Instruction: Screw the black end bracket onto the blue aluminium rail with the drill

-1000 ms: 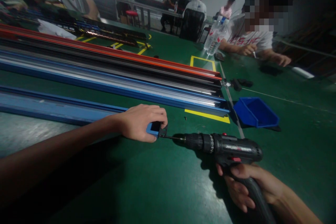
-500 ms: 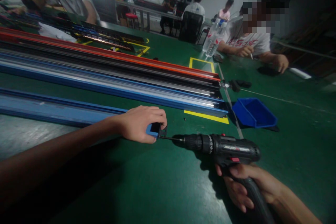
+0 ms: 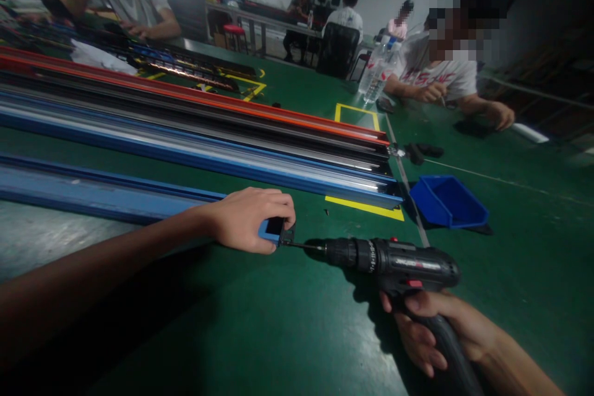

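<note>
My left hand [image 3: 253, 218] is wrapped over the near end of a long blue metal profile [image 3: 116, 195] lying on the green table. Its fingers press on a black end cap [image 3: 288, 234] at the profile's tip. My right hand [image 3: 434, 328] grips the handle of a black cordless drill [image 3: 413, 263], which lies level and points left. The drill's long thin bit [image 3: 304, 245] reaches the lower part of the end cap. Whether a screw sits at the bit's tip is too small to tell.
Beyond lie several long profiles, including an orange-red one [image 3: 278, 110] and a blue one [image 3: 260, 167]. A blue bin [image 3: 450, 201] stands right of their ends, with dark parts [image 3: 422, 151] behind it. Plastic bottles [image 3: 375, 74] stand farther back. Co-workers sit around the table.
My hands, the drill and the blue profile stay almost exactly in place. At the far left, a co-worker's arm has shifted.
</note>
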Demonstrator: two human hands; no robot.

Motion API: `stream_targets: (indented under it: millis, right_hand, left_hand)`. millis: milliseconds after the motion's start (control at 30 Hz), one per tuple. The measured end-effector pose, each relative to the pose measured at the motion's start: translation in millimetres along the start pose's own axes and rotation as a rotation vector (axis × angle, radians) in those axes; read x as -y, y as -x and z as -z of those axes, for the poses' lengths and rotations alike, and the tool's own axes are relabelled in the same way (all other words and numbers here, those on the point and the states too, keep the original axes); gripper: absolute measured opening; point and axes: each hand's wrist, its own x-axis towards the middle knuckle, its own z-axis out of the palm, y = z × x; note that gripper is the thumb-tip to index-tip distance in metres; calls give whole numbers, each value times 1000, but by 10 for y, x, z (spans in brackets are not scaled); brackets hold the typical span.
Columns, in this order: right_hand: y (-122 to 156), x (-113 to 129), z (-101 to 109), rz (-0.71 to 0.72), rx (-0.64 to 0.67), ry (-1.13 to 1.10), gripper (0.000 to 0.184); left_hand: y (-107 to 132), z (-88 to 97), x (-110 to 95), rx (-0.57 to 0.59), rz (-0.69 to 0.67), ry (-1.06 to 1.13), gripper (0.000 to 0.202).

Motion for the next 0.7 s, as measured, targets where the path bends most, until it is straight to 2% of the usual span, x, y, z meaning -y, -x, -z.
stream_targets:
  millis: [233,700]
  right_hand:
    - [-5,-12,5,2,11,16,27]
    - [16,-59,26,8,-83,30,25]
  left_hand:
    - [-3,-11,7,-6,-4,-11,25]
    - [0,-13,5,0,7,13,26]
